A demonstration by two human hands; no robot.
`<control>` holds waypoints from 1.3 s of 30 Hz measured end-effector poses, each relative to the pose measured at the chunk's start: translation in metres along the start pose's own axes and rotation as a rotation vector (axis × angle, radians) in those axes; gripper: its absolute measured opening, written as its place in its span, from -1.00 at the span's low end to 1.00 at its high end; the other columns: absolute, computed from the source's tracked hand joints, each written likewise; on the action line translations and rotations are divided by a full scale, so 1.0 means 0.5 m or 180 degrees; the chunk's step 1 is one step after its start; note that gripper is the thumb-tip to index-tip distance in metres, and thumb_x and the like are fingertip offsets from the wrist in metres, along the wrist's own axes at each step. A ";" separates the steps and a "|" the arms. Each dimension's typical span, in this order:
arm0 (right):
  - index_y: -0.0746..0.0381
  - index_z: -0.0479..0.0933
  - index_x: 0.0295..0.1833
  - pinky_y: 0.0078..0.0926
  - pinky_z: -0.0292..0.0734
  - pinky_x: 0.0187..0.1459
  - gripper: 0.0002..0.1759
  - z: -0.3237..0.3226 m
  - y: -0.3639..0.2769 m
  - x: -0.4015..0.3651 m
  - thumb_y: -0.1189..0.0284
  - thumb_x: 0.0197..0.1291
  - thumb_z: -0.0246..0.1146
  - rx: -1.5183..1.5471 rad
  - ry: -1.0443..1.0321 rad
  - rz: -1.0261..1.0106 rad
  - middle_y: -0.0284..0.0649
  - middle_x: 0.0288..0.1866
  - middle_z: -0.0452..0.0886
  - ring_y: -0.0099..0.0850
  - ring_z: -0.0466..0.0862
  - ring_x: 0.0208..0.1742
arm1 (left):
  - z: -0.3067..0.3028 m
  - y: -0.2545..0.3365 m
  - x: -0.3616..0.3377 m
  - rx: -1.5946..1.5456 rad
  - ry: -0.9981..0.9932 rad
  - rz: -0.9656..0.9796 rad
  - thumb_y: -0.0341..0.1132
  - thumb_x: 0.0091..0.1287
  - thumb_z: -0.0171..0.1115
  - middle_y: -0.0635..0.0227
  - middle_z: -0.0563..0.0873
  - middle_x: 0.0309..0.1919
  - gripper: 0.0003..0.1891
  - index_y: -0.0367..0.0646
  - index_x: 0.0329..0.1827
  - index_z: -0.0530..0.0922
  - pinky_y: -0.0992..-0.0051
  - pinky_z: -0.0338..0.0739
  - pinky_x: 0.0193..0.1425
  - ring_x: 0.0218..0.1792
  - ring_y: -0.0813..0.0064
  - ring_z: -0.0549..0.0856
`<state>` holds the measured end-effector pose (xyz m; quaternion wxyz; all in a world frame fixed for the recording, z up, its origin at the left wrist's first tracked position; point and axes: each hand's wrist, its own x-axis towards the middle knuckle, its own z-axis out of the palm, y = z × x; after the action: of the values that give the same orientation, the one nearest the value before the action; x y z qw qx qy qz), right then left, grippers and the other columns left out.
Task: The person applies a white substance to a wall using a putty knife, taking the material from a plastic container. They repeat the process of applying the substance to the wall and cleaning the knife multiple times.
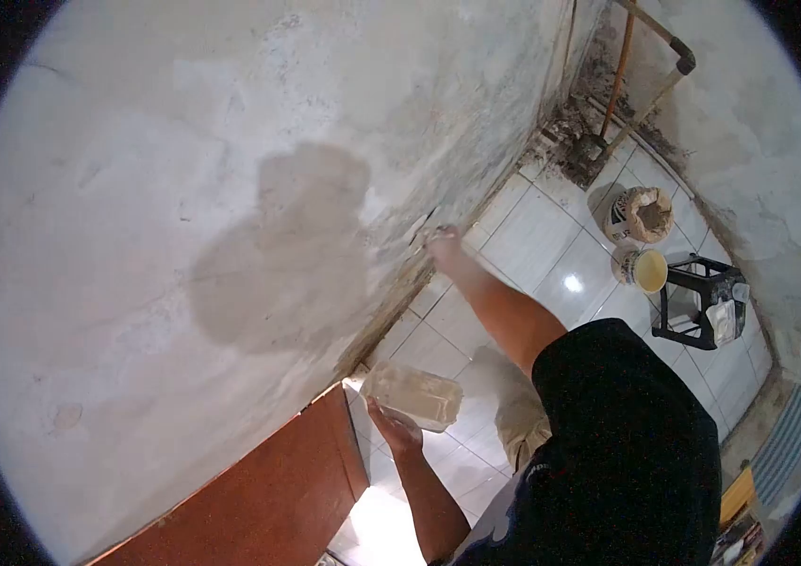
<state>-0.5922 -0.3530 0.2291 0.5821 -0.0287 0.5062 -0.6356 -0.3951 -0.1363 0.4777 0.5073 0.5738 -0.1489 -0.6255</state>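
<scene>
left grip (394, 426) under pale tub (416, 392), contents indistinct

No legible text (sack (623, 223) print too blurred).

Our tub (412, 394) is pale, rectangular plastic, smeared whitish, tipped sideways in our left hand (394, 429) close by the wall (117, 141). That wall's rough grey plaster with a big darker patch (278, 255).

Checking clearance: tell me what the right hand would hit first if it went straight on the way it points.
The plastered wall, low down near the floor. The right hand points at it and seems to touch it already, though depth is hard to judge.
</scene>
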 end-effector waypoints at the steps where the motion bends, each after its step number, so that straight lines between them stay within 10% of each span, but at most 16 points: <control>1: 0.20 0.45 0.01 -0.40 0.56 -0.19 -0.73 0.032 -0.001 -0.035 0.60 0.18 0.21 -0.0022 0.0111 -0.0259 -0.29 -0.17 0.55 -0.43 0.56 -0.21 | -0.001 -0.005 0.007 -0.0111 -0.0132 -0.0029 0.17 0.36 -0.03 0.25 0.41 0.30 -0.34 -0.08 0.38 0.26 0.19 0.22 0.41 0.33 0.22 0.37; 4: 0.19 0.45 -0.06 -0.42 0.56 -0.27 -0.77 0.052 0.005 -0.082 0.62 0.16 0.20 -0.0060 0.0340 -0.0784 -0.30 -0.24 0.52 -0.43 0.53 -0.29 | 0.008 -0.003 0.022 -0.0235 -0.0206 -0.0173 0.16 0.37 -0.03 0.26 0.40 0.31 -0.35 -0.08 0.39 0.26 0.20 0.21 0.42 0.33 0.23 0.37; 7: 0.23 0.48 -0.08 -0.44 0.56 -0.28 -0.80 0.028 0.032 -0.113 0.60 0.17 0.16 0.2243 -0.1585 0.0278 -0.35 -0.33 0.54 -0.42 0.54 -0.36 | 0.028 0.023 0.016 0.0221 -0.0110 -0.0025 0.15 0.38 -0.04 0.25 0.40 0.30 -0.35 -0.09 0.39 0.26 0.20 0.22 0.41 0.32 0.23 0.37; 10: 0.27 0.54 -0.14 -0.46 0.54 -0.31 -0.88 -0.031 0.047 -0.158 0.50 0.23 0.17 -0.0427 -0.1280 -0.0215 -0.35 -0.40 0.55 -0.43 0.55 -0.41 | 0.022 0.046 0.024 0.0236 0.0009 0.0048 0.16 0.38 -0.04 0.24 0.40 0.29 -0.34 -0.12 0.39 0.25 0.20 0.26 0.39 0.31 0.23 0.39; 15: 0.29 0.52 0.04 -0.35 0.58 -0.18 -0.70 -0.040 -0.022 -0.191 0.42 0.22 0.17 0.1478 -0.0987 -0.0088 -0.25 -0.14 0.62 -0.37 0.64 -0.17 | 0.030 0.093 0.095 0.0166 -0.0588 -0.0052 0.14 0.40 -0.07 0.23 0.42 0.28 -0.36 -0.14 0.38 0.26 0.23 0.27 0.38 0.31 0.23 0.40; 16: 0.30 0.52 0.03 -0.33 0.57 -0.16 -0.73 -0.082 -0.003 -0.146 0.48 0.23 0.16 0.2066 -0.2896 -0.1302 -0.23 -0.12 0.64 -0.36 0.65 -0.17 | 0.021 0.079 0.100 0.0248 -0.0584 0.0045 0.14 0.40 -0.07 0.23 0.42 0.28 -0.37 -0.14 0.37 0.27 0.23 0.28 0.38 0.30 0.23 0.40; 20: 0.26 0.54 0.01 -0.29 0.57 -0.18 -0.77 -0.151 0.069 -0.047 0.49 0.27 0.11 0.0943 -0.0941 -0.0808 -0.23 -0.13 0.65 -0.37 0.65 -0.18 | -0.011 0.103 0.137 -0.0001 -0.0566 -0.0277 0.12 0.41 -0.04 0.23 0.43 0.27 -0.38 -0.15 0.35 0.29 0.22 0.27 0.38 0.29 0.22 0.41; 22: 0.28 0.60 -0.19 -0.56 0.33 -0.52 -0.90 -0.115 0.071 -0.013 0.54 0.17 0.26 0.0286 0.0103 -0.1121 -0.19 -0.29 0.68 -0.50 0.55 -0.51 | -0.057 0.100 0.172 0.0115 -0.0731 -0.0381 0.11 0.41 -0.04 0.23 0.43 0.28 -0.39 -0.16 0.34 0.29 0.23 0.25 0.39 0.30 0.22 0.40; 29: 0.33 0.57 -0.10 -0.41 0.63 -0.33 -0.81 -0.016 0.008 -0.015 0.60 0.14 0.26 0.1787 0.0331 -0.0634 -0.19 -0.22 0.69 -0.36 0.70 -0.35 | -0.112 0.134 0.207 0.0491 -0.0808 -0.0886 0.11 0.42 -0.05 0.18 0.41 0.29 -0.36 -0.23 0.36 0.27 0.20 0.19 0.42 0.32 0.20 0.38; 32: 0.37 0.55 -0.06 -0.34 0.69 -0.14 -0.81 0.026 -0.045 -0.073 0.61 0.20 0.20 0.0621 0.0716 -0.0564 -0.17 -0.20 0.68 -0.29 0.72 -0.22 | -0.101 0.150 0.196 0.1105 -0.0901 -0.0687 0.37 0.28 -0.05 0.18 0.49 0.14 -0.21 -0.11 0.32 0.28 0.16 0.48 0.18 0.12 0.19 0.52; 39: 0.30 0.54 0.09 -0.50 0.59 -0.19 -0.70 0.104 -0.093 -0.195 0.52 0.24 0.23 -0.0577 0.0398 -0.1200 -0.25 -0.05 0.65 -0.48 0.64 -0.16 | -0.057 0.175 0.173 0.0921 -0.0892 -0.0409 0.29 0.37 -0.09 0.20 0.54 0.10 -0.31 -0.16 0.26 0.36 0.23 0.46 0.19 0.11 0.24 0.54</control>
<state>-0.5616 -0.3183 0.3398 0.4154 -0.1357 0.5821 -0.6857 -0.3146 -0.2334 0.4876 0.3530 0.5563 -0.2695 -0.7023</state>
